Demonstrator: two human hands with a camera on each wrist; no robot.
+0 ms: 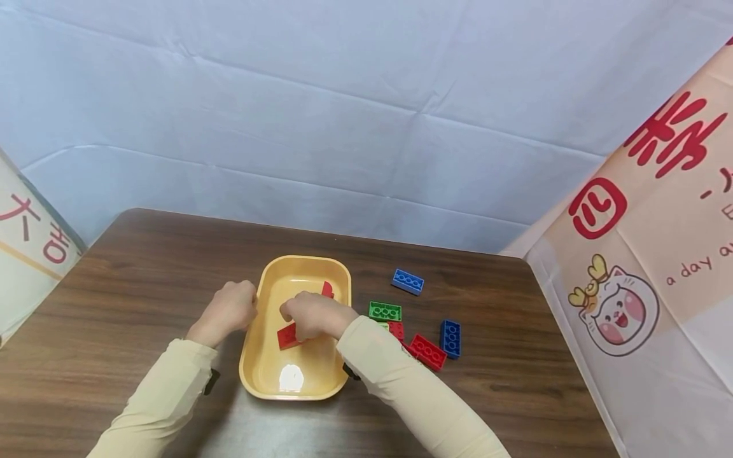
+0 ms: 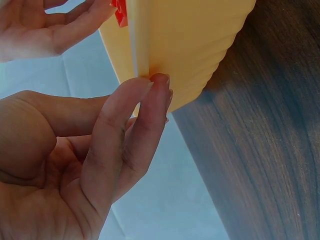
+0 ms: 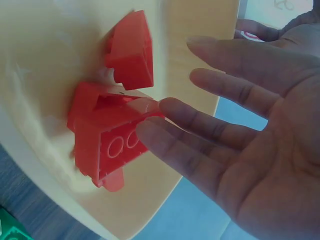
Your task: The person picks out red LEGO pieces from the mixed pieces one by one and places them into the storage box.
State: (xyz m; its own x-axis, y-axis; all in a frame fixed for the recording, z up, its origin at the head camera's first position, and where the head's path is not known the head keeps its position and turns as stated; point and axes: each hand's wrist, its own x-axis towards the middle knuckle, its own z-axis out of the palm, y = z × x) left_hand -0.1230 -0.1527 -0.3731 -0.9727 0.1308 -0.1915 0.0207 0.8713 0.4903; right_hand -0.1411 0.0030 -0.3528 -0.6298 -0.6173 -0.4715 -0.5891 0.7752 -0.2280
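1. Right hand reaches down into the yellow, round-cornered, plastic-looking tray. Its fingers are extended and loosely parted, with tips at a red plastic brick with a hollow underside; how firmly they touch it I cannot tell.

2. Left hand pinches the tray's left rim between its fingertips, seemingly to keep the tray from sliding while the right hand works inside.

3. Inside the tray, the hollow red brick lies tilted, perhaps because it leans on another red plastic piece just behind it. Beside these, towards the far right, is a red wedge-like plastic piece.

4. Right of the tray, on the brown wood-grained surface, lie a green plastic brick, a red rectangular plastic brick, a blue plastic brick at the far side and a second blue plastic brick farther right. Their hollow sides face up; the loose scatter looks unarranged, within the right hand's reach.

5. Hard to make out: the right cream sleeve partly covers a light-green piece and a red studded brick. In the head view the right hand hides part of the red pieces in the tray; in the right wrist view, overlap blurs where one red piece ends and another begins.
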